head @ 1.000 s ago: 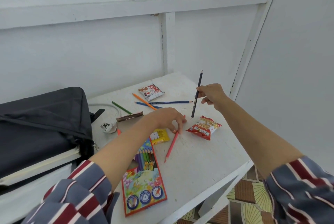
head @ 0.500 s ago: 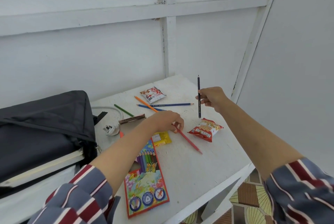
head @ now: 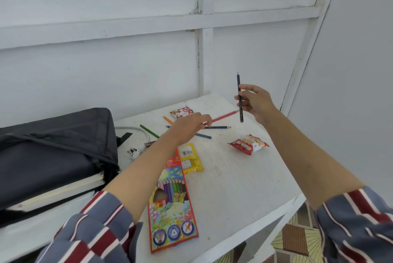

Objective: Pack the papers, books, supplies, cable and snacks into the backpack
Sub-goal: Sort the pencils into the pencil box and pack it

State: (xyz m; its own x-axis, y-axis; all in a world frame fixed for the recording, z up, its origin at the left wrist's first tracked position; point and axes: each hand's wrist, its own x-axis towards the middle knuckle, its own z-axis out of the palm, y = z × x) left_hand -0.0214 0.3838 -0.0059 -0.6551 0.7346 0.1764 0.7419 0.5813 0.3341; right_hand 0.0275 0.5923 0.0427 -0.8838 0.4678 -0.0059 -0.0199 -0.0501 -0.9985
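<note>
Supplies step: my left hand (head: 187, 128) pinches pink pencil (head: 223, 117), right hand (head: 256, 103) pinches dark pencil (head: 238, 82), both beyond pencil box (head: 172, 205). Next: slot both into box.

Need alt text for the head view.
The right hand holds a dark pencil upright and the left hand grips a pink pencil above a white table. Loose coloured pencils, three snack packets and a colourful pencil box lie there beside a dark fabric backpack.
</note>
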